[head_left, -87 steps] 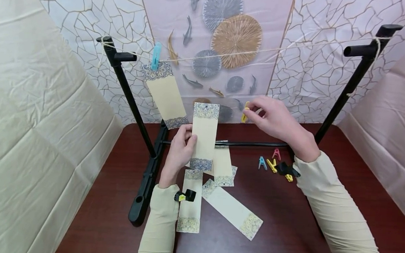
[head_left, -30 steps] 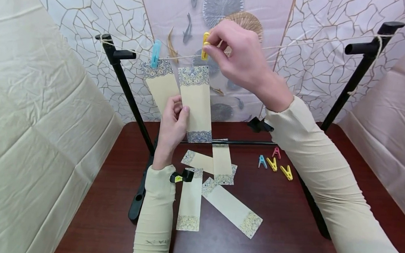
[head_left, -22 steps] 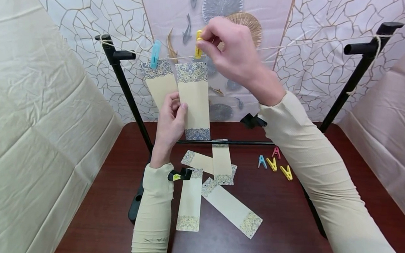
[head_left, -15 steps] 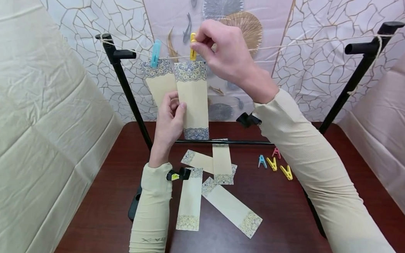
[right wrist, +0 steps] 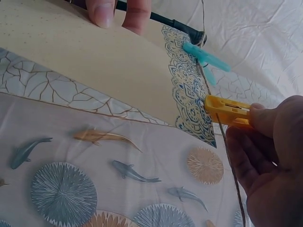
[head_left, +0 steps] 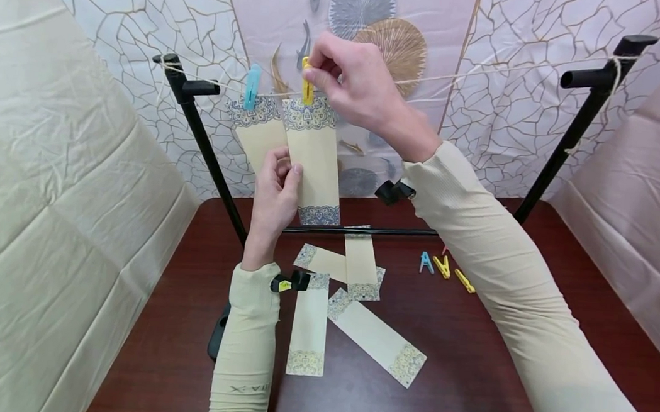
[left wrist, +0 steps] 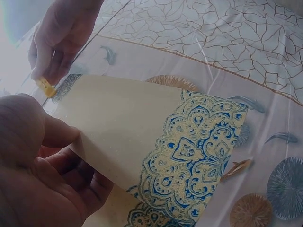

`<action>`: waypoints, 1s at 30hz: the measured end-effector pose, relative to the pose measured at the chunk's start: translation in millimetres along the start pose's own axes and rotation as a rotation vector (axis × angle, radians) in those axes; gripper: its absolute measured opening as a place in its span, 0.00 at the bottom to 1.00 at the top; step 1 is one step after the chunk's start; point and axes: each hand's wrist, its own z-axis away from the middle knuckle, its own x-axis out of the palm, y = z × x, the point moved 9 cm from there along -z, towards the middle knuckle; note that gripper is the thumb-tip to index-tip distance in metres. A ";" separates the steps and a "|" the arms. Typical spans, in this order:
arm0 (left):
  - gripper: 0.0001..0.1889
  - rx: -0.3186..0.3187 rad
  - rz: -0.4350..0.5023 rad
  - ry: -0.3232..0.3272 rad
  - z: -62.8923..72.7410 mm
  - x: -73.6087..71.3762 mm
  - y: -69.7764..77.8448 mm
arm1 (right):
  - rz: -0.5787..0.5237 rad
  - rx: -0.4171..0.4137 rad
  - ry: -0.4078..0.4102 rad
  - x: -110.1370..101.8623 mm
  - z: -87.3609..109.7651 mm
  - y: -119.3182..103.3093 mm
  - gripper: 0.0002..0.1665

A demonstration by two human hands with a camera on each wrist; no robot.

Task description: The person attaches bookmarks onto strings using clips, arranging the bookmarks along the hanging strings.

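Note:
My left hand (head_left: 276, 193) pinches the left edge of a cream card (head_left: 318, 167) with blue lace-patterned ends, held upright at the string (head_left: 486, 70). In the left wrist view, the thumb (left wrist: 59, 130) lies on the card's face. My right hand (head_left: 360, 85) pinches a yellow clothespin (head_left: 307, 90) by its upper end. The right wrist view has the clothespin's tip (right wrist: 210, 104) at the card's patterned top edge, beside the string. To the left, a light blue clothespin (head_left: 251, 88) holds another patterned card (head_left: 255, 135) on the string, partly behind the first.
Black posts (head_left: 206, 142) of a stand carry the string, with a low crossbar (head_left: 385, 231) between them. Several cards (head_left: 308, 324) lie on the dark red table (head_left: 467, 378). A blue clothespin (head_left: 426, 262) and yellow clothespins (head_left: 441, 266) lie at right; the sleeve covers part of a pink one.
Both hands have risen from near the table to the string. The card moved up and left; the yellow clothespin moved left, then down to the card's top edge.

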 end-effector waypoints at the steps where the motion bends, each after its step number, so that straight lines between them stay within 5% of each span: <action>1: 0.14 0.000 0.002 0.002 -0.2 -0.3 0.3 | 0.004 -0.008 -0.001 0.1 -0.1 -1.0 0.10; 19: 0.14 -0.026 0.012 0.021 1.6 -6.6 -2.3 | 0.065 0.025 -0.176 14.8 -1.7 -5.6 0.09; 30: 0.14 -0.089 -0.005 -0.025 6.9 -7.5 -16.0 | 0.120 -0.030 -0.066 -15.1 22.1 -21.1 0.15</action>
